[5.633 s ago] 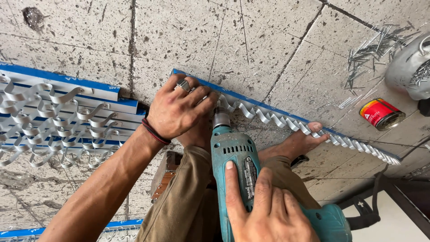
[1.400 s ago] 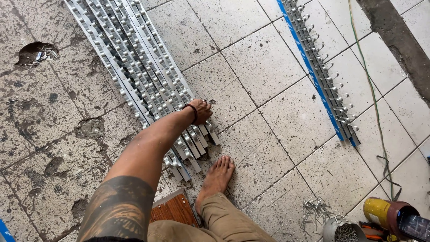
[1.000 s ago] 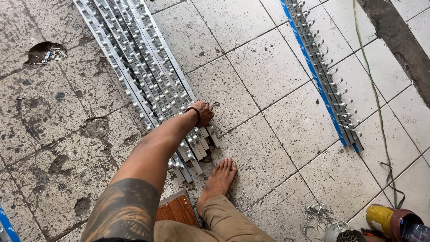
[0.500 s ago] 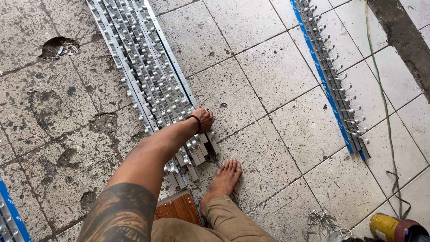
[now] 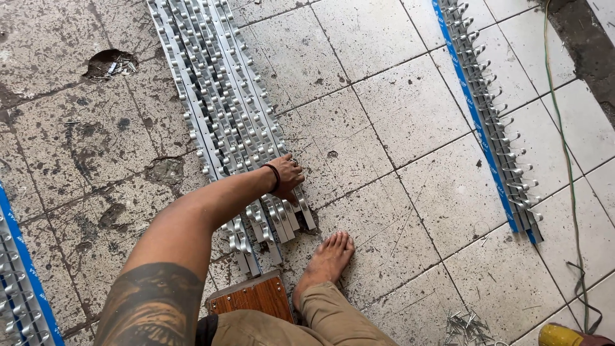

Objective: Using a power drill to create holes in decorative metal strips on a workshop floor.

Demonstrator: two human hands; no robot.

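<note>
My left hand point(image 5: 288, 176), with a dark band on the wrist, reaches out over a bundle of long silver metal strips with hook-shaped tabs point(image 5: 218, 109) lying on the tiled floor. Its fingers curl over the right edge of the rightmost strip, near the bundle's near end. My tattooed arm comes in from the lower left. My right hand is out of view. My bare foot point(image 5: 327, 259) rests on the tile just below the strip ends.
A second hooked strip with a blue edge point(image 5: 490, 122) lies at the right, and more strips point(image 5: 19, 282) at the left edge. A wooden block point(image 5: 253, 298) sits under my leg. A green cable point(image 5: 564, 160), loose metal bits point(image 5: 467, 323), a yellow tool point(image 5: 564, 334) and a floor hole point(image 5: 109, 64) are around.
Several seconds ago both hands worked a drill on the blue-edged strip. Over the last second my left hand has stayed on the bundle's right edge while the view drifted slightly.
</note>
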